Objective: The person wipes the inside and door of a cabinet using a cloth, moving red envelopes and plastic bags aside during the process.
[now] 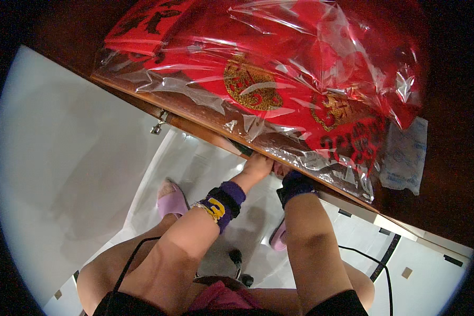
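My left hand [259, 162] reaches under the front edge of a dark wooden tabletop [229, 136]; its fingertips are hidden there. My right hand [280, 169] is beside it, mostly hidden beneath the same edge. Whether either hand holds something does not show. A dark object [243, 148] lies partly in view by my left hand, under the edge. On top, above both hands, rests red fabric [205, 75] with gold and black patterns in clear plastic wrapping [181, 91]. Both wrists wear dark purple bands.
A translucent packet [405, 158] with faint blue print lies right of the wrapping. A metal latch [158, 123] hangs below the table edge at left. A white wall [75, 150] stands at left. Black cables [385, 268] run by both arms. Below are pink slippers [173, 201] and chair casters [245, 280].
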The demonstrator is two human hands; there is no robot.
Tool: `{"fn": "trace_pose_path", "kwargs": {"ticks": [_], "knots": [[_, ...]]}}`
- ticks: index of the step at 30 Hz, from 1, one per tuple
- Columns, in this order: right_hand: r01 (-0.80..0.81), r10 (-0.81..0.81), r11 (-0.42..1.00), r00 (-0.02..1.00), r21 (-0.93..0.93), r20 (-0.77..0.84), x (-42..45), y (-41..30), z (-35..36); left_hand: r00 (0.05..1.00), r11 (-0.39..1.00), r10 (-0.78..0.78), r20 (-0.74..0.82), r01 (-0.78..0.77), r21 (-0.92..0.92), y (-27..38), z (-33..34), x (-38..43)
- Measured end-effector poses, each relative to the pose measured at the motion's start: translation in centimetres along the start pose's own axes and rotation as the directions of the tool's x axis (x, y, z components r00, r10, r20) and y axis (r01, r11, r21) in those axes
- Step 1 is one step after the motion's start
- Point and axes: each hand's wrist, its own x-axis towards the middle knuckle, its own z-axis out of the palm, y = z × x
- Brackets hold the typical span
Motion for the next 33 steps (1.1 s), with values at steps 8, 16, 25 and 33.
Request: {"fn": "trace_pose_path", "kwargs": {"ticks": [8,16,25,33], "knots": [[0.062,-0.042,0.987,0.99,0.151,-0.132,-3.0,-3.2,0.5,0.985,0.976,0.131,-0.112,-0.109,0.186,0.7,-0.5,-2.4],[0.289,-0.228,0.957,0.802,0.026,-0.553,-6.9,-0.3,5.3,0.984,0.996,0.087,-0.157,-0.09,-0.013,1.1,-0.5,-5.3],[0.298,-0.01,0.482,0.942,0.824,-0.335,-10.2,-4.9,3.3,0.919,0.968,-0.048,-0.391,-0.054,-0.245,2.2,-3.1,-6.8],[0.233,-0.188,0.223,0.963,0.946,-0.193,-4.1,-14.8,-1.0,0.558,0.914,-0.027,-0.83,-0.322,-0.247,3.0,-11.0,-3.3]]}}
